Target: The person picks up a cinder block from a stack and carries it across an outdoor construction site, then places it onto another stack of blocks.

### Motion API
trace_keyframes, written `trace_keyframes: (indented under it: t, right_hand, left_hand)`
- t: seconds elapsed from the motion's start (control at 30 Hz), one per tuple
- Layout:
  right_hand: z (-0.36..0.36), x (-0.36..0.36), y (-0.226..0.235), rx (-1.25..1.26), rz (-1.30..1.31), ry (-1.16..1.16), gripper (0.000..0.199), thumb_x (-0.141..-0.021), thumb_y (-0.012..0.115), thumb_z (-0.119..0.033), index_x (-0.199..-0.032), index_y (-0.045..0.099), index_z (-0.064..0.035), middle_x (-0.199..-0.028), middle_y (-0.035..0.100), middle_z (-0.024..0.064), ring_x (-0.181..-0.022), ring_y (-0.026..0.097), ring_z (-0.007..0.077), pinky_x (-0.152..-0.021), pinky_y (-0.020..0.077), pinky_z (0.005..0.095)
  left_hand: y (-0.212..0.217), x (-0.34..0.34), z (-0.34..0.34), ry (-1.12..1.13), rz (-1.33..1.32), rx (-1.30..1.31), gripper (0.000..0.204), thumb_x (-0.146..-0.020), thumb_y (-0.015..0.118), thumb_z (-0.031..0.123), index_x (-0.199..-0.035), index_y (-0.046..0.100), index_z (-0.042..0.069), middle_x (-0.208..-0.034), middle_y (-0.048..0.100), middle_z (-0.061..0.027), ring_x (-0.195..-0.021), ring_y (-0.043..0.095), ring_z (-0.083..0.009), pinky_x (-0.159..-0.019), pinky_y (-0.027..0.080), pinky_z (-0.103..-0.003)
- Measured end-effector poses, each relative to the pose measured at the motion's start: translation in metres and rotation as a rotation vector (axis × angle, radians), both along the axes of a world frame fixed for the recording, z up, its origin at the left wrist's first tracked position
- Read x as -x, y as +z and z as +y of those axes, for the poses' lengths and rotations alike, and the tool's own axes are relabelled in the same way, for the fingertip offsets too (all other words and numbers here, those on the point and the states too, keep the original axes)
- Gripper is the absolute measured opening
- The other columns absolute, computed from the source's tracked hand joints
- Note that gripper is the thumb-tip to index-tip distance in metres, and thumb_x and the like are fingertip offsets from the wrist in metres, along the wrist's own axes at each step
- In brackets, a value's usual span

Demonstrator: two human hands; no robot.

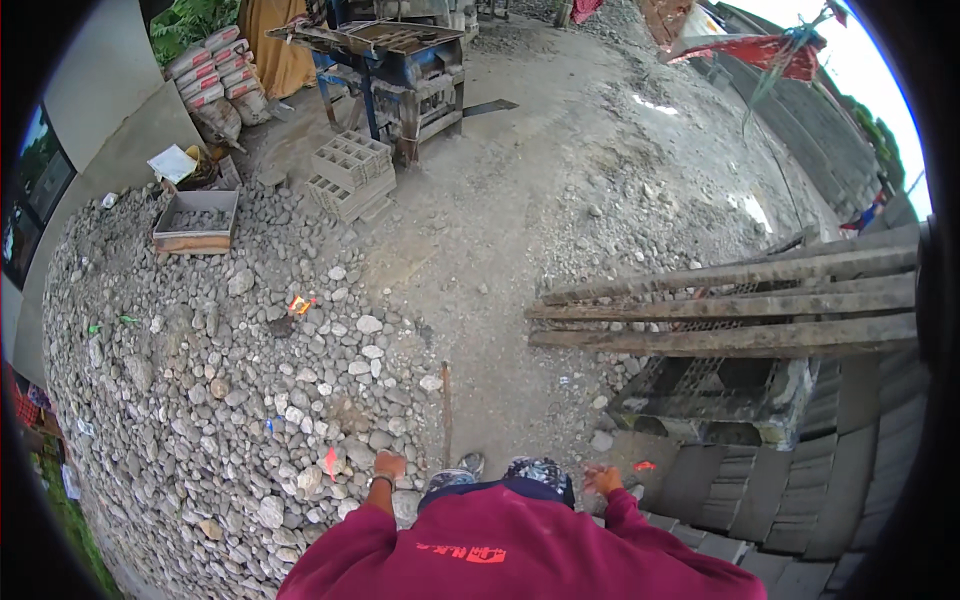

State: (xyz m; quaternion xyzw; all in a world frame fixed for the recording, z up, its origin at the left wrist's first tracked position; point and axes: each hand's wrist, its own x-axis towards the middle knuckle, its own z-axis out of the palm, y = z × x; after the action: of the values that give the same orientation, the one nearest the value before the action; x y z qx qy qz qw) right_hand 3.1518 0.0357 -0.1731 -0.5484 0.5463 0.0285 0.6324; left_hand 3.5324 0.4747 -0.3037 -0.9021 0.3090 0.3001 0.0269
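My left hand [389, 464], with a dark band at its wrist, hangs low over the grey stones [270, 510]. Its fingers are loosely bent, and I see nothing in them. On the other side of my body, my right hand [602, 480] is held out with its fingers somewhat apart and nothing visible in it. A thin wooden stick [446, 410] lies on the ground ahead of my feet, apart from both hands. Beyond my right hand is a small red scrap [645, 466].
Long wooden beams [720, 305] lie above a dirty pallet [710, 400] at right, beside stacked grey blocks [790, 490]. Farther off are hollow blocks [350, 170], a blue machine table [390, 60], sacks [215, 70] and a box [197, 220]. A dirt path [480, 250] runs ahead.
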Motion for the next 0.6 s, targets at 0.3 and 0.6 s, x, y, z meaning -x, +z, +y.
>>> trace_keyframes:
  t: [0.3,0.6]
  right_hand:
    - [-0.122,-0.066,-0.018,-0.059,0.486,0.147,0.035,-0.085,0.056,-0.019,-0.113,0.060,0.0015,-0.087,0.068,0.0192,-0.072,0.067,0.0283,-0.058,0.0536,0.0473]
    - [-0.397,-0.429,0.061,-0.052,0.237,0.070,0.032,-0.087,0.059,-0.025,-0.107,0.062,0.0001,-0.085,0.069,0.0128,-0.069,0.068,0.0205,-0.055,0.0530,0.0301]
  left_hand:
    - [0.088,-0.317,-0.383,0.750,0.336,0.833,0.026,-0.083,0.056,0.026,-0.090,0.065,0.003,-0.074,0.067,-0.0113,-0.062,0.065,-0.0210,-0.054,0.050,-0.032]
    - [0.087,-0.395,-0.513,0.633,0.480,0.242,0.030,-0.079,0.051,0.028,-0.079,0.068,0.003,-0.073,0.068,-0.0150,-0.063,0.067,-0.0260,-0.060,0.052,-0.038]
